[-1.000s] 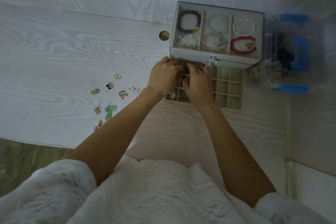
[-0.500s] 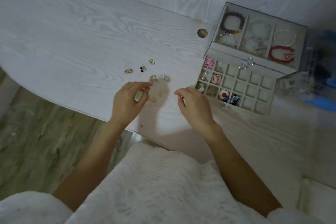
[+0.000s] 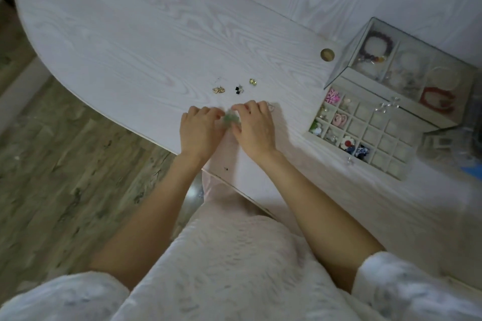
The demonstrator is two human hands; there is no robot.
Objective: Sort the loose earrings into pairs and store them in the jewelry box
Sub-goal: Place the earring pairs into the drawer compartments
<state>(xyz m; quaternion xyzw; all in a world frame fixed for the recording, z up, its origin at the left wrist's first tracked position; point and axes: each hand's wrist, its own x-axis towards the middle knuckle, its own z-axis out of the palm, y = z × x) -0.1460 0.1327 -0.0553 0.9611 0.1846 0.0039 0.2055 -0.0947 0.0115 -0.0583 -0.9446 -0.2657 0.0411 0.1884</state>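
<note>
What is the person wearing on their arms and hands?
Nothing on either hand: the left hand and right hand are bare, with no rings, watch or gloves visible. The forearms are bare too. Pale, fuzzy-looking sleeves are pushed up near the elbows, matching the garment on the torso.

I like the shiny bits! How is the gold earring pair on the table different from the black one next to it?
The gold earring pair is shiny yellow, the black earring pair dark with pale bits. The gold pair looks wider, the black pair more bunched. The gold pair lies farther from the jewelry box than the black pair. Both lie loose on the table, untouched.
</note>
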